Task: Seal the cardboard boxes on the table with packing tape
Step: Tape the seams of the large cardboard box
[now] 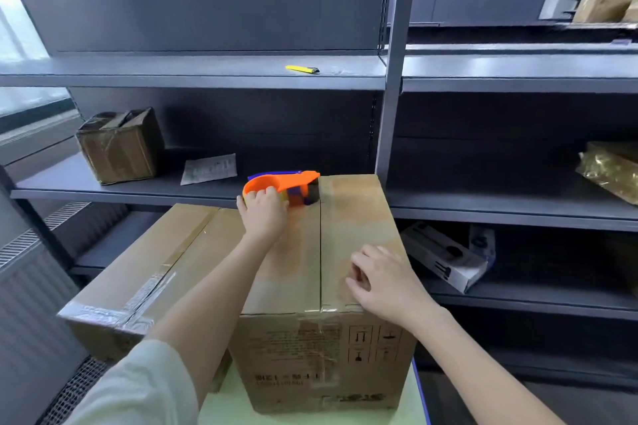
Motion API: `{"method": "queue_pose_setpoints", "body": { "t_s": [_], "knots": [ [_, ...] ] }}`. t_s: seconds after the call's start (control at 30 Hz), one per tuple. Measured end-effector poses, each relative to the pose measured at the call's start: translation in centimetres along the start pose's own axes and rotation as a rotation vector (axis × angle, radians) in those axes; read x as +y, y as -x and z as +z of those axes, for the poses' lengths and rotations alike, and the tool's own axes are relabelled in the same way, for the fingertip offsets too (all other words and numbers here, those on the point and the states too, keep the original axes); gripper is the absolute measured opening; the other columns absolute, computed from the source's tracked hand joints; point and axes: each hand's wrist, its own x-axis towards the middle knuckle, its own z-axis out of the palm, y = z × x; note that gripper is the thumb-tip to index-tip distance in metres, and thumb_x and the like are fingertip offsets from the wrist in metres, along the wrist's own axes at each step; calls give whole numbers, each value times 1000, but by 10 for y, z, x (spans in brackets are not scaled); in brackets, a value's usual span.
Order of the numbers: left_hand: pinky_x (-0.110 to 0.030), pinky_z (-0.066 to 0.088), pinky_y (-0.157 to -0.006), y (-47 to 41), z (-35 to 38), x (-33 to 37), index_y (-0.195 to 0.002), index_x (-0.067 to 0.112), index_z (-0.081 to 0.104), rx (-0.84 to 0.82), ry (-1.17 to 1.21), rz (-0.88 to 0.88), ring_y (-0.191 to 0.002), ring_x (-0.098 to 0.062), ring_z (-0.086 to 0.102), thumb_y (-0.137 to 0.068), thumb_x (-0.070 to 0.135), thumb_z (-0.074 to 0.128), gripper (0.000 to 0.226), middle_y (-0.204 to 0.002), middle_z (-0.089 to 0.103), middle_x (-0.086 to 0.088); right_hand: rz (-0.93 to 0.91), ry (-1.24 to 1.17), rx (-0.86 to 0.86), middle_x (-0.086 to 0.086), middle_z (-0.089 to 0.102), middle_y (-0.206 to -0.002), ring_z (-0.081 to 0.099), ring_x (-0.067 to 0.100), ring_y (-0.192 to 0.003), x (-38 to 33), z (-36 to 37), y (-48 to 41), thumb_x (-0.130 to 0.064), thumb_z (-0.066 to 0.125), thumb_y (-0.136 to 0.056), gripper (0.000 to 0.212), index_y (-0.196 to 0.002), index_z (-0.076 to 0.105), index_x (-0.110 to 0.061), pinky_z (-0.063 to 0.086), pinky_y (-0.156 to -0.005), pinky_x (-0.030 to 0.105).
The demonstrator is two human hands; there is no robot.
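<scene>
A tall cardboard box (359,214) stands in front of me on a pale green table (238,404), its top flaps meeting at a centre seam. At the far end of that seam sits an orange tape dispenser (283,185), and my left hand (264,212) grips its handle. My right hand (383,281) rests on the right flap near the front edge, fingers loosely bent. A lower, flatter cardboard box (138,283) lies to the left, with clear tape along its seam and front corner.
Grey metal shelving fills the back. On it lie a yellow utility knife (302,69), a small worn box (119,145), a paper sheet (209,169), a white package (445,259) and gold-wrapped goods (611,169). A radiator (31,272) stands at the left.
</scene>
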Motion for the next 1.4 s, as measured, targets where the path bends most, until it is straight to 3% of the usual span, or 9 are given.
{"method": "queue_pose_setpoints", "body": {
  "t_s": [0.17, 0.27, 0.33, 0.5, 0.67, 0.83, 0.93, 1.07, 1.4],
  "knots": [
    [-46, 43, -91, -14, 2, -3, -95, 5, 55, 1, 221, -14, -103, -35, 51, -95, 15, 47, 14, -102, 60, -14, 52, -115, -19, -3, 49, -83, 47, 15, -78, 8, -6, -14, -31, 45, -95, 19, -82, 47, -17, 37, -64, 25],
    [-30, 38, -71, -9, -14, -1, -103, 5, 60, -42, 474, -8, -88, -24, 51, -93, 10, 47, 17, -99, 58, -9, 108, -219, 19, -5, 53, -87, 50, 14, -80, 17, -11, -25, -28, 50, -94, 14, -85, 52, -18, 39, -66, 26],
    [-30, 42, -77, 0, -26, 2, -111, 11, 61, -168, 738, -4, -94, -20, 52, -96, 9, 45, 22, -104, 57, -5, 158, -298, 94, -7, 54, -98, 50, 9, -88, 22, -12, -36, -26, 57, -91, 11, -99, 55, -19, 38, -73, 21],
    [-33, 51, -78, 39, -40, 6, -98, 9, 60, -510, 1243, 9, -87, -16, 57, -97, 6, 44, 17, -92, 60, -5, 61, -577, 184, 1, 39, -143, 34, 14, -133, 14, -24, -67, -32, 74, -72, 82, -141, 34, -11, 31, -109, 32],
    [-32, 50, -75, 68, -42, 9, -112, -4, 57, -681, 1559, 13, -85, -22, 58, -81, 13, 53, 35, -97, 62, -13, -147, -682, 294, -8, 58, -116, 53, 4, -106, -1, -31, -68, 4, 71, -69, 68, -129, 47, -17, 44, -88, 15],
    [-38, 48, -91, 84, -55, 4, -105, 11, 61, -391, 1271, 42, -97, -21, 61, -93, 3, 51, 18, -101, 65, -6, -176, -446, 330, -3, 52, -110, 44, 6, -95, -12, -40, -58, 10, 67, -68, 61, -123, 50, -11, 40, -76, 17],
    [-34, 53, -76, 88, -67, 0, -81, 11, 61, -150, 1298, -102, -76, -19, 62, -97, 9, 42, 25, -75, 66, -1, -132, -233, 269, 6, 53, -115, 48, 21, -102, -13, -46, -56, 3, 66, -75, 60, -130, 46, -11, 36, -75, 23],
    [-32, 54, -67, 95, -80, -4, -87, 7, 62, -249, 1278, -228, -64, -18, 64, -101, 31, 39, 35, -73, 68, -8, -122, -160, 177, 6, 52, -117, 47, 22, -106, -15, -45, -52, -1, 67, -76, 72, -139, 37, -21, 42, -80, 26],
    [-22, 56, -60, 102, -81, -21, -88, -4, 63, -393, 1124, -319, -61, -13, 65, -88, 1, 54, 10, -72, 67, -11, -142, 24, 100, 2, 45, -123, 45, 20, -110, -28, -42, -47, 1, 59, -82, 79, -144, 26, -35, 43, -80, 27]
  ]
}}
